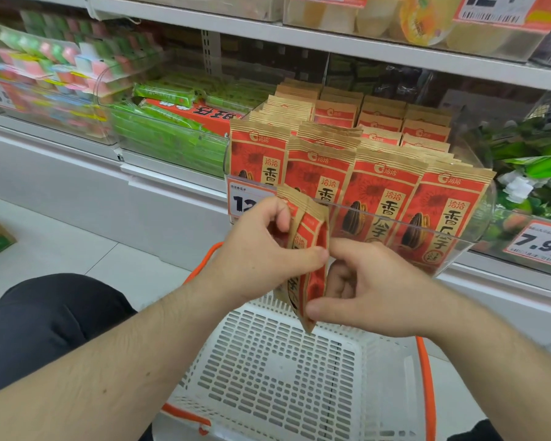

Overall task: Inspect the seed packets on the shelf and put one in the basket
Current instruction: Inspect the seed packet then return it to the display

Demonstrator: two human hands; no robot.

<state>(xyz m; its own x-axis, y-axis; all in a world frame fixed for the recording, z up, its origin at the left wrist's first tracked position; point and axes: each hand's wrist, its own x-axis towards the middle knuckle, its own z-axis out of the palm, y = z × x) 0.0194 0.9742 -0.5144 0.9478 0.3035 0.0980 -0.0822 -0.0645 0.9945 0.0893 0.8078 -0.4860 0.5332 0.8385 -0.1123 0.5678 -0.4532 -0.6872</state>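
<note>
Held packet: one red-and-tan seed packet (309, 249) is held edge-on in front of the shelf, above the far rim of the basket, turned so its narrow side faces the camera.
Left hand: the left hand (261, 249) grasps the packet's upper part, thumb stretched across its red face, fingers curled behind.
Right hand: the right hand (363, 288) pinches the packet's lower edge, thumb near the bottom corner, fingers curled round the far side.
Shelf stock: rows of matching seed packets (379, 198) stand upright in a clear bin (477, 224) on the shelf (178, 173), just behind the held one.
Basket: a white perforated basket (268, 370) with orange handles (425, 377) sits below both hands; nothing shows inside it.
Price tags: one tag (245, 198) is partly hidden by the left hand; another tag (536, 245) reads 7.9.
Neighbours: green wrapped packs (169, 128) lie in the bin to the left; pink-and-green items beyond are blurred.
</note>
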